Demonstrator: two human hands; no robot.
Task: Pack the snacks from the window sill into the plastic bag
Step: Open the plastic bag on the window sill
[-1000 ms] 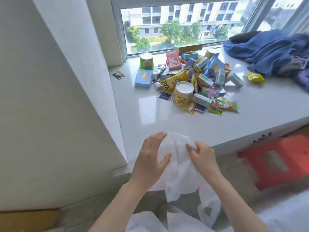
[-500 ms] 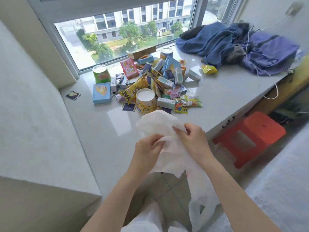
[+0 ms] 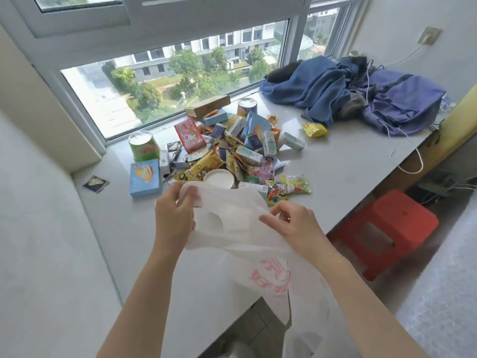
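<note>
A white plastic bag (image 3: 242, 228) with pink print hangs over the front of the window sill (image 3: 335, 161). My left hand (image 3: 173, 215) pinches its upper left edge near a handle hole. My right hand (image 3: 291, 224) pinches the film at its right side. Just behind the bag lies a heap of snacks (image 3: 232, 148): a blue box (image 3: 145, 178), a green can (image 3: 142, 146), a pink packet (image 3: 189, 134), a white-lidded tub (image 3: 219, 178) and several small cartons and wrappers. A yellow packet (image 3: 315, 129) lies apart to the right.
Blue clothes and a blue bag (image 3: 356, 94) are piled at the sill's right end, with white cords trailing off the edge. A red plastic stool (image 3: 384, 228) stands on the floor below. A small dark packet (image 3: 96, 183) lies at the sill's left, by the wall.
The view has come closer to the sill and the bag has risen up to the snack heap. My hands have spread apart, stretching the bag's top between them.
</note>
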